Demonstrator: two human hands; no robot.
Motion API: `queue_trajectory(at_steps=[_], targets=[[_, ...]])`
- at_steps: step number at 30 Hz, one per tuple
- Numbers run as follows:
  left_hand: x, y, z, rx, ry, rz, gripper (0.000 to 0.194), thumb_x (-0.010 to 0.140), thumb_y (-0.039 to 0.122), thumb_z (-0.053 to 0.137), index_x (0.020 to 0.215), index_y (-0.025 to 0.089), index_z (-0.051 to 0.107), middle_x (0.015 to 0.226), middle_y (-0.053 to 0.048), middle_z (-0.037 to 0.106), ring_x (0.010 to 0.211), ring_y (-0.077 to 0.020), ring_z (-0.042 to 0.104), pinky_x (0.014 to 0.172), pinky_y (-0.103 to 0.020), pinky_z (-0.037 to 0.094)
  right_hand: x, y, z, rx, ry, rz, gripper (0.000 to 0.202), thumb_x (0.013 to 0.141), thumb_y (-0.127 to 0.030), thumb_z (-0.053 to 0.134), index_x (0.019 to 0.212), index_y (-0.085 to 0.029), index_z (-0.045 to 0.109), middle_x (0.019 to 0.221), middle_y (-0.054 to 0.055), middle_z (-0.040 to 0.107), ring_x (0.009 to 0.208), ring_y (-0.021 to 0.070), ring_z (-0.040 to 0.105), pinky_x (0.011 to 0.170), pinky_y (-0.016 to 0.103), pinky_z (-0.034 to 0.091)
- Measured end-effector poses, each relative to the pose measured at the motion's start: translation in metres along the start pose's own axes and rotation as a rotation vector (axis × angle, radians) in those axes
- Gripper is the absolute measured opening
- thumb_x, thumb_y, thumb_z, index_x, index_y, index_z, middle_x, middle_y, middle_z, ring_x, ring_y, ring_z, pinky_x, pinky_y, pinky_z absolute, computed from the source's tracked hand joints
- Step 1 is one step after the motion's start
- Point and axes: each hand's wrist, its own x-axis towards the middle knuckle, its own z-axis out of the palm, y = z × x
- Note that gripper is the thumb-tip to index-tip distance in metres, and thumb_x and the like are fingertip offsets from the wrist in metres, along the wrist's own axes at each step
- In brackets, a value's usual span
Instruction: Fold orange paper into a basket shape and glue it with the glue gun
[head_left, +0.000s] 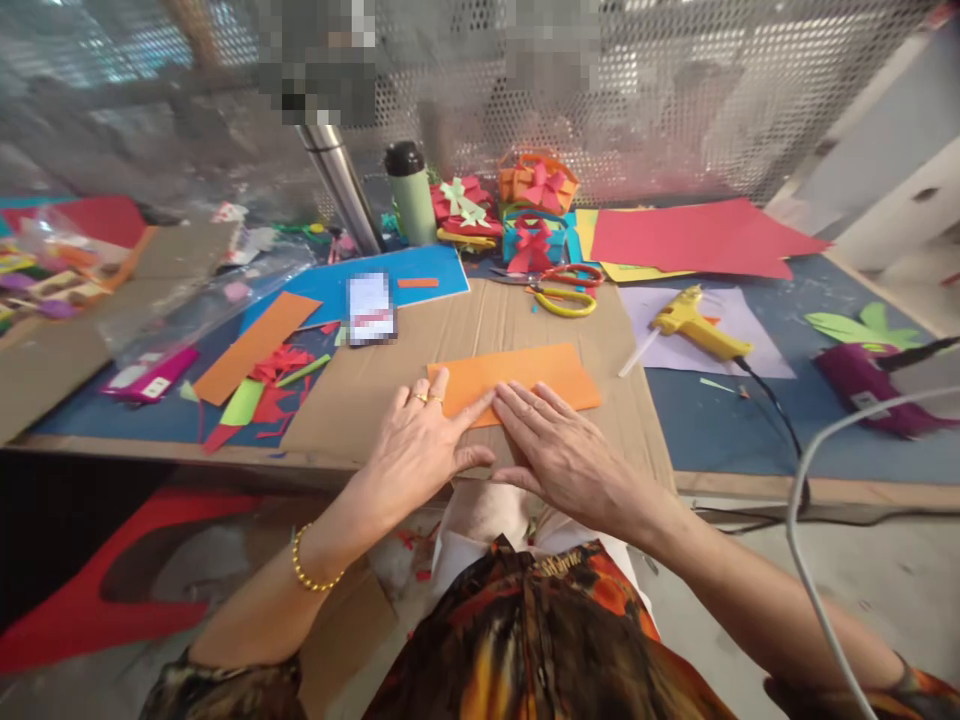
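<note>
An orange strip of paper (525, 372), seemingly folded lengthwise, lies on a sheet of brown cardboard (420, 345) at the table's front. My left hand (420, 440) presses on its left part and near edge, fingers stretched out, with rings on one finger. Beside it, my right hand (559, 450) rests flat on the paper's near edge, fingers extended. The two hands almost meet at the middle of that edge. Beyond the paper are scissors with yellow handles (566, 302) and scissors with red-orange handles (577, 275).
A yellow glue gun (697, 325) lies on lilac paper (761, 340) at the right, its cable trailing forward past a white cable (799, 500). Red and green paper scraps (270, 390) lie left. At the back stand a green bottle (411, 195) and small paper baskets (536, 240).
</note>
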Motion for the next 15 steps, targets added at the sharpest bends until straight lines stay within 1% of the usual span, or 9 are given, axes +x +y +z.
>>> queue_trajectory(at_steps=[2,6,9,12,14,15], targets=[[0.000,-0.001,0.001,0.003,0.019,0.009,0.078,0.087,0.075,0.046,0.157,0.041,0.042,0.151,-0.025,0.053,0.121,-0.0434,0.062,0.092,-0.054,0.052,-0.006,0.004,-0.003,0.001,-0.020,0.006,0.086,0.102,-0.065,0.031,0.153,0.003,0.043,0.160,0.026,0.041,0.151,0.0356,0.040,0.122,0.058,0.038],[0.000,-0.002,0.005,-0.016,0.064,0.006,0.079,0.087,0.079,0.039,0.153,0.039,0.050,0.151,-0.025,0.054,0.124,-0.0449,0.060,0.093,-0.055,0.051,-0.022,0.015,-0.011,-0.028,-0.028,0.044,0.083,0.103,-0.063,0.034,0.153,0.003,0.044,0.161,0.024,0.041,0.151,0.0358,0.040,0.122,0.058,0.039],[0.000,-0.003,0.006,-0.017,0.079,0.012,0.080,0.086,0.080,0.038,0.152,0.038,0.052,0.150,-0.024,0.055,0.122,-0.0440,0.061,0.093,-0.055,0.051,-0.038,0.021,-0.016,-0.068,-0.019,0.078,0.080,0.104,-0.060,0.035,0.153,0.003,0.042,0.161,0.023,0.042,0.151,0.0353,0.040,0.122,0.057,0.040],[0.000,-0.003,0.006,-0.020,0.080,0.010,0.080,0.086,0.080,0.038,0.152,0.037,0.052,0.149,-0.024,0.055,0.122,-0.0436,0.061,0.093,-0.054,0.051,-0.055,0.026,-0.020,-0.097,-0.001,0.118,0.075,0.105,-0.056,0.040,0.156,-0.001,0.040,0.162,0.022,0.042,0.152,0.0334,0.038,0.121,0.056,0.041],[0.000,-0.002,0.005,-0.026,0.075,0.004,0.080,0.086,0.080,0.036,0.152,0.037,0.053,0.149,-0.025,0.055,0.122,-0.0432,0.062,0.093,-0.054,0.051,-0.065,0.029,-0.021,-0.125,0.024,0.127,0.072,0.105,-0.053,0.043,0.158,-0.005,0.038,0.161,0.021,0.044,0.151,0.0320,0.041,0.120,0.056,0.043],[0.000,-0.002,0.004,-0.031,0.069,0.001,0.080,0.087,0.080,0.035,0.152,0.038,0.053,0.149,-0.025,0.055,0.121,-0.0429,0.062,0.093,-0.054,0.051,-0.069,0.030,-0.022,-0.152,0.050,0.121,0.070,0.105,-0.052,0.042,0.157,-0.006,0.039,0.159,0.020,0.047,0.149,0.0323,0.045,0.118,0.056,0.045]])
